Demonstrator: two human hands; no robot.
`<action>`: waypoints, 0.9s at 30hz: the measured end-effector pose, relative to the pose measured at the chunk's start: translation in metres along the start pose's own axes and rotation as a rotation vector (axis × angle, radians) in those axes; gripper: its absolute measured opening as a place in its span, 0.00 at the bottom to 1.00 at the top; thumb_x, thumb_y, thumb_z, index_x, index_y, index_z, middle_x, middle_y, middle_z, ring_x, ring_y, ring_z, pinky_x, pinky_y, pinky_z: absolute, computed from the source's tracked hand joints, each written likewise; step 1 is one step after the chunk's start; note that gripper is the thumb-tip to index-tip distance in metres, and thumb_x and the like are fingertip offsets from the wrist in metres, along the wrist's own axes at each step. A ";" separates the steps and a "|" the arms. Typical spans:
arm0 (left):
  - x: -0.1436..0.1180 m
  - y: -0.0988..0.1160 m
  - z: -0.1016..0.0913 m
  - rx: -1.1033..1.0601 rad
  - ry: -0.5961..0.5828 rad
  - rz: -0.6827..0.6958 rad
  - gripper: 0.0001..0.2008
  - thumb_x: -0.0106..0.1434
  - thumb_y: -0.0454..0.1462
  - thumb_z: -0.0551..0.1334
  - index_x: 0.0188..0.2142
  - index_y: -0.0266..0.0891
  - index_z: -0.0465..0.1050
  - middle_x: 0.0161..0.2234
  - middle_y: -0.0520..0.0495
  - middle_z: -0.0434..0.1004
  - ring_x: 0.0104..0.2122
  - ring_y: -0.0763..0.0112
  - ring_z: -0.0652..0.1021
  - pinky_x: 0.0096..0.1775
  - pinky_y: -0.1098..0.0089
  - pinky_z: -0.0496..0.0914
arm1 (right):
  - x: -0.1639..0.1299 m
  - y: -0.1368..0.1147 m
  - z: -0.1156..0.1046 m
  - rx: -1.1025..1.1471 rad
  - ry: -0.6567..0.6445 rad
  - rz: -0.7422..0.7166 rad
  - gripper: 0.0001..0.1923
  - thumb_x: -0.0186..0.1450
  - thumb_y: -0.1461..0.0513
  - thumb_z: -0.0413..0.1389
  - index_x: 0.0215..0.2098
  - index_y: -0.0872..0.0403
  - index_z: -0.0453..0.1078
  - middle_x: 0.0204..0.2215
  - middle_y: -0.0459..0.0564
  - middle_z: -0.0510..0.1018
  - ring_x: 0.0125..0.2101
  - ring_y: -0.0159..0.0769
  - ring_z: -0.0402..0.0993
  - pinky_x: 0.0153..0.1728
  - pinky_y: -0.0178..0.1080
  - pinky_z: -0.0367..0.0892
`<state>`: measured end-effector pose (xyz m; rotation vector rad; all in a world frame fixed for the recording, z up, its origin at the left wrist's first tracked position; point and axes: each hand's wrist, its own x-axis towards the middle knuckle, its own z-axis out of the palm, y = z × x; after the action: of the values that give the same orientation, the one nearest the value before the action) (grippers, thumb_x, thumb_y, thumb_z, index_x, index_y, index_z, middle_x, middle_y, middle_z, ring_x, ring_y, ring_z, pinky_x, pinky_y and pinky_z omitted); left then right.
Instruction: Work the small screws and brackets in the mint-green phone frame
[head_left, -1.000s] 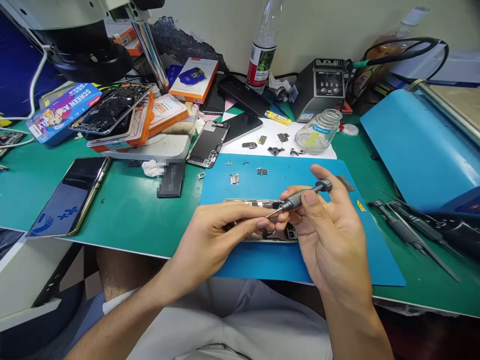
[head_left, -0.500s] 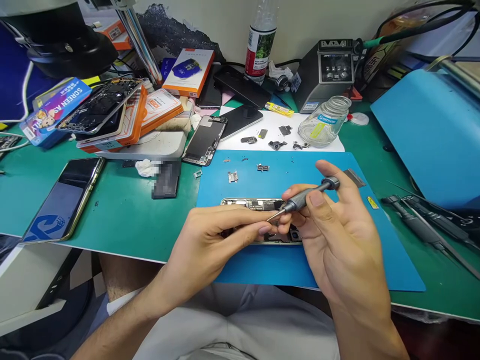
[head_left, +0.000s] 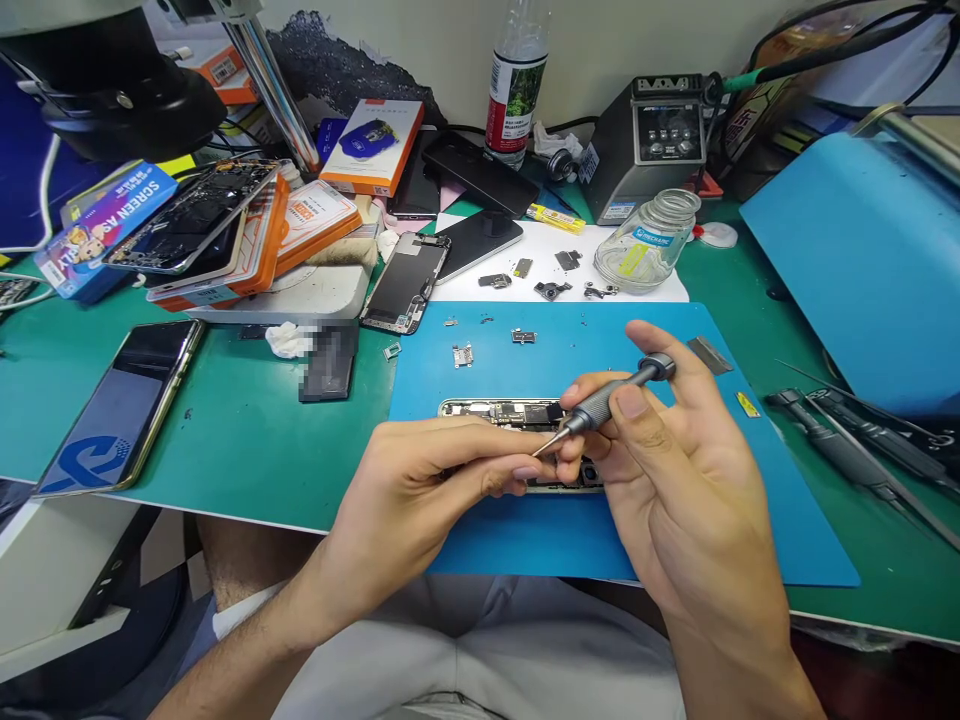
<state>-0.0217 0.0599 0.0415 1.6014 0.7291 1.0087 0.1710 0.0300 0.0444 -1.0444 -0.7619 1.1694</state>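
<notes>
My right hand grips a small grey screwdriver, its tip slanting down and left. My left hand pinches its fingertips together right at that tip; whether a tiny part sits between them is too small to see. Both hands hover over an opened phone body lying on a blue work mat. The hands hide most of the phone's near half.
Small loose parts lie on the mat's far side. A glass jar, a soldering station, a bottle and boxes stand behind. A phone lies at left, tools at right, a microscope head above left.
The hands have stayed together at the screwdriver tip. The view has shifted slightly, so the bench sits a little lower and left in the frame.
</notes>
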 end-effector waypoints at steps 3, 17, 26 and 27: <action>0.000 -0.001 -0.001 0.020 0.005 0.010 0.15 0.76 0.33 0.71 0.55 0.56 0.90 0.42 0.54 0.94 0.36 0.74 0.90 0.44 0.78 0.83 | 0.000 0.000 0.000 0.004 -0.004 0.001 0.27 0.74 0.53 0.70 0.66 0.43 0.67 0.39 0.43 0.85 0.27 0.31 0.82 0.30 0.32 0.83; -0.002 -0.002 0.005 0.831 -0.021 0.254 0.13 0.76 0.44 0.72 0.55 0.42 0.86 0.62 0.38 0.87 0.68 0.38 0.80 0.69 0.39 0.73 | 0.008 -0.016 -0.031 -0.014 0.159 0.006 0.28 0.70 0.57 0.71 0.65 0.45 0.70 0.36 0.44 0.83 0.26 0.33 0.79 0.21 0.32 0.77; -0.015 -0.012 0.017 0.993 -0.119 0.234 0.14 0.80 0.34 0.63 0.54 0.56 0.85 0.68 0.39 0.72 0.73 0.45 0.71 0.75 0.33 0.56 | -0.013 -0.007 -0.035 -0.454 0.234 -0.328 0.24 0.74 0.58 0.69 0.64 0.32 0.71 0.49 0.46 0.81 0.31 0.34 0.82 0.21 0.36 0.79; -0.017 -0.013 0.018 0.995 -0.093 0.249 0.15 0.79 0.32 0.64 0.54 0.57 0.85 0.69 0.42 0.71 0.74 0.47 0.69 0.77 0.37 0.54 | -0.018 -0.005 -0.036 -0.473 0.255 -0.354 0.25 0.74 0.60 0.69 0.64 0.30 0.73 0.58 0.46 0.78 0.35 0.33 0.83 0.24 0.36 0.81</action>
<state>-0.0134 0.0407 0.0237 2.6240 1.0705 0.7528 0.2010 0.0033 0.0366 -1.3498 -0.9953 0.5480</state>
